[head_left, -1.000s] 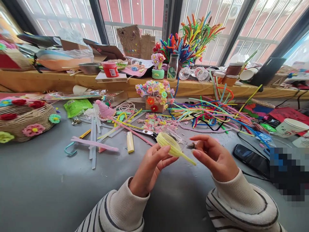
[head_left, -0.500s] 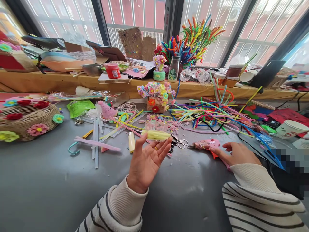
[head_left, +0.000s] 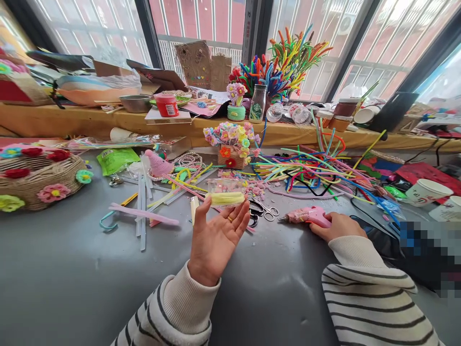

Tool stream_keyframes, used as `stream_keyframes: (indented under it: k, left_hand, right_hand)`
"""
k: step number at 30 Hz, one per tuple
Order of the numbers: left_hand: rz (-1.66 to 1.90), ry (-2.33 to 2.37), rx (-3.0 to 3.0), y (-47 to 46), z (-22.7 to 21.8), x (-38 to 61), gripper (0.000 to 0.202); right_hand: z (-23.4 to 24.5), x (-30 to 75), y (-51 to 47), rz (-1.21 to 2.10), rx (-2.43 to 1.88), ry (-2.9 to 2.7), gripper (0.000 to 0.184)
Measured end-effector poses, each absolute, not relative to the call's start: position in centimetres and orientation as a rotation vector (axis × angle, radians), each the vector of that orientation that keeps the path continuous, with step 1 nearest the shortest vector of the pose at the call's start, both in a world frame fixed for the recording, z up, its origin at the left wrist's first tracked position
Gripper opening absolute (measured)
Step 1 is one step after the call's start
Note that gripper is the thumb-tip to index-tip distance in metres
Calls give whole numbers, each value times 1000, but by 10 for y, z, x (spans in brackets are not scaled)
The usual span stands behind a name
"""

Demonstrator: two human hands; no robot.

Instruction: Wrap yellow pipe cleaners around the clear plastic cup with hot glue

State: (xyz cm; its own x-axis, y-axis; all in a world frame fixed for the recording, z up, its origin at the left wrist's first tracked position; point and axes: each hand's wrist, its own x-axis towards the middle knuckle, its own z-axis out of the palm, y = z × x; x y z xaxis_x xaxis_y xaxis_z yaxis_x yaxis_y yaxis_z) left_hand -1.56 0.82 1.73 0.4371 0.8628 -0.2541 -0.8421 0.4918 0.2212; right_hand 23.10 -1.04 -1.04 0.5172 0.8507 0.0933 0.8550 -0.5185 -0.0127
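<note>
My left hand [head_left: 217,235], palm up near the middle, holds a small clear plastic piece [head_left: 226,186] between thumb and fingertips. Rows of pale yellow fuzzy pipe cleaner [head_left: 226,198] lie along its near side. To the right, my right hand [head_left: 342,228] is wrapped around the handle of a pink hot glue gun [head_left: 306,215], which lies on the grey table with its nozzle pointing left. Black-handled scissors [head_left: 268,211] rest between the two hands. Just left of my left hand stands a cream lighter-like stick [head_left: 194,209], partly covered by the thumb.
Clear glue sticks [head_left: 141,206] and a pink pipe cleaner [head_left: 144,214] lie at left, near a flower-trimmed twine basket [head_left: 43,180]. Behind are a small flower basket [head_left: 232,153] and a heap of coloured pipe cleaners [head_left: 306,168]. Paper cups [head_left: 428,191] stand far right.
My right hand has closed around the glue gun's handle and shifted left; the gun now lies straighter. My left hand has moved slightly left, still holding the clear piece.
</note>
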Motion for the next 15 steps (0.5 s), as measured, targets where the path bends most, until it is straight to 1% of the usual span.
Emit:
stream_keyframes:
  k: [2, 6, 9, 12, 15]
  left_hand:
    - [1060, 355, 53, 9, 16, -16, 57]
    - [1043, 358, 32, 11, 15, -16, 60]
    - [996, 350, 12, 11, 14, -16, 61]
    - [954, 365, -3, 10, 13, -14, 62]
    - [933, 413, -9, 8, 13, -11, 62]
  right_hand:
    - [-5, 232, -13, -151, -2641, -1461, 41]
    - [6, 228, -18, -242, -2412, -1257, 47]
    - [12, 216, -21, -245, -2239, -1131, 53]
    - [15, 199, -23, -215, -2069, -1131, 56]
    - [14, 183, -24, -214, -1992, -1188, 60]
